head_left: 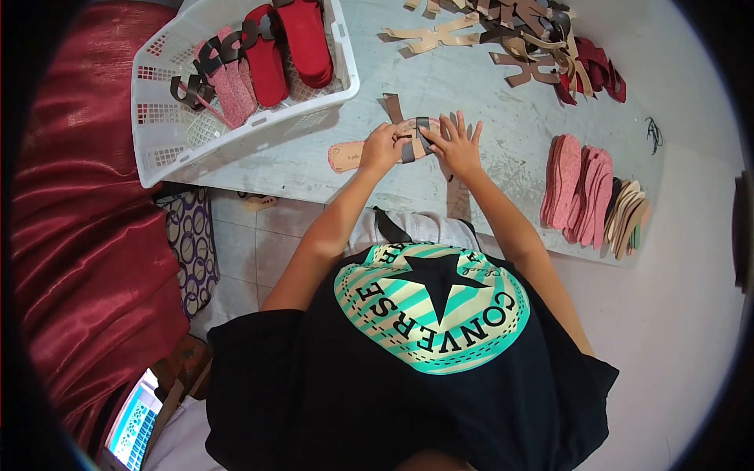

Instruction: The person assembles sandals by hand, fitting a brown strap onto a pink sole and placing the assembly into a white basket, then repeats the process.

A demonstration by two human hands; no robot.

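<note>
A sandal sole [343, 157] with a pink speckled edge and tan top lies sideways on the table in front of me. Dark cut-out straps [422, 124] cross its toe half on the right. My left hand [380, 149] is closed at the middle of the sandal, its fingers pinching the strap's near part. A loose strap end [392, 107] sticks up just beyond that hand. Over the toe side, my right hand [455, 145] has its fingers spread, with the thumb side touching the strap. My fingers partly cover the strap's inner edge.
A white plastic basket [259, 125] holding red and pink sandals stands at the left. Loose cut straps [518, 47] are heaped at the far right. Stacked pink soles [562, 180] and beige pieces [626, 216] lie near the table's right edge. A laptop [133, 424] is at lower left.
</note>
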